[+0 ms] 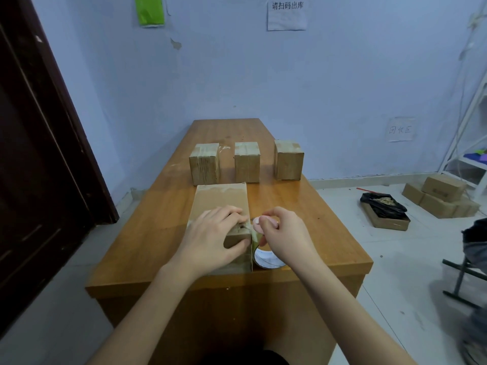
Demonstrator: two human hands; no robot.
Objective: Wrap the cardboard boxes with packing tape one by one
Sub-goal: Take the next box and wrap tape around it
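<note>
**Box under taping at near end of table; both hands engaged**

The long cardboard box (pixel 221 206) lies flat on the wooden table (pixel 303 219), at its near end. The left hand (pixel 210 237) presses on the box's near top, fingers curled over its right edge, gripping it. Just beside the box's right side, the right hand (pixel 280 233) pinches the tape roll (pixel 266 259), from which a short strip runs onto the box's side.

Handling, as judged: the box appears light and stiff but crushable at corners; it is best held flat-palmed across the top or by opposite side faces. The tape is thin and sticky, liable to wrinkle unless kept taut.

Beyond the long box, toward the table's far end, three smaller boxes (pixel 247 164) stand upright in a row, well apart from it; glossy tape shows on them.
</note>
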